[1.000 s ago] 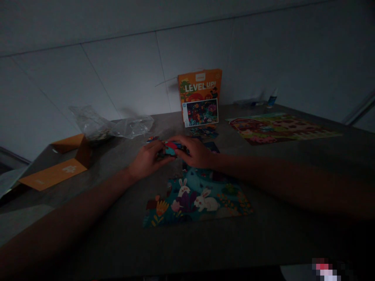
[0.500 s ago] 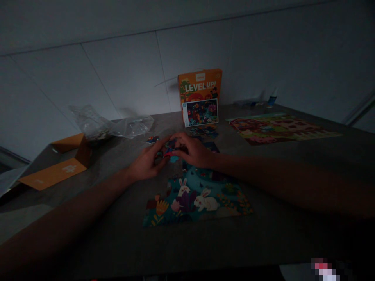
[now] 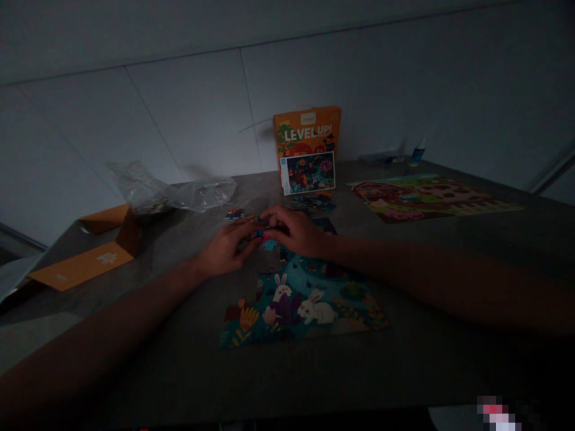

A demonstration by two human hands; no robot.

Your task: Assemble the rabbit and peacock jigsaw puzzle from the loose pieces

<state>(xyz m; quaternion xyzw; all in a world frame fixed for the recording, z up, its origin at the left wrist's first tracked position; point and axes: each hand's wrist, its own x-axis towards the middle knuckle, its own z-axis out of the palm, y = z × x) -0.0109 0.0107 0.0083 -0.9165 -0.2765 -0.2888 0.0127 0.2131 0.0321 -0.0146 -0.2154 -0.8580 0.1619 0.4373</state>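
Both hands meet above the upper left of a partly joined jigsaw puzzle [image 3: 309,308] with white rabbits and plants on it. My left hand [image 3: 229,248] has its fingers bent over puzzle pieces [image 3: 269,244] in blue and pink. From the other side, my right hand [image 3: 299,232] pinches the same small group with thumb and fingers. My fingers partly cover these pieces, so their outlines are hard to make out in the dim light. A loose puzzle piece [image 3: 234,214] lies just beyond my left fingertips.
More loose pieces [image 3: 314,202] lie before a picture card [image 3: 309,173] leaning on an orange box [image 3: 307,129]. A farm puzzle [image 3: 431,197] is at right, with a small bottle [image 3: 417,152] behind. Left are an open orange carton [image 3: 85,263] and clear plastic bags [image 3: 202,194].
My left fingers have flattened and shifted slightly over the pieces, showing more of the blue and pink part. My right hand has barely moved.
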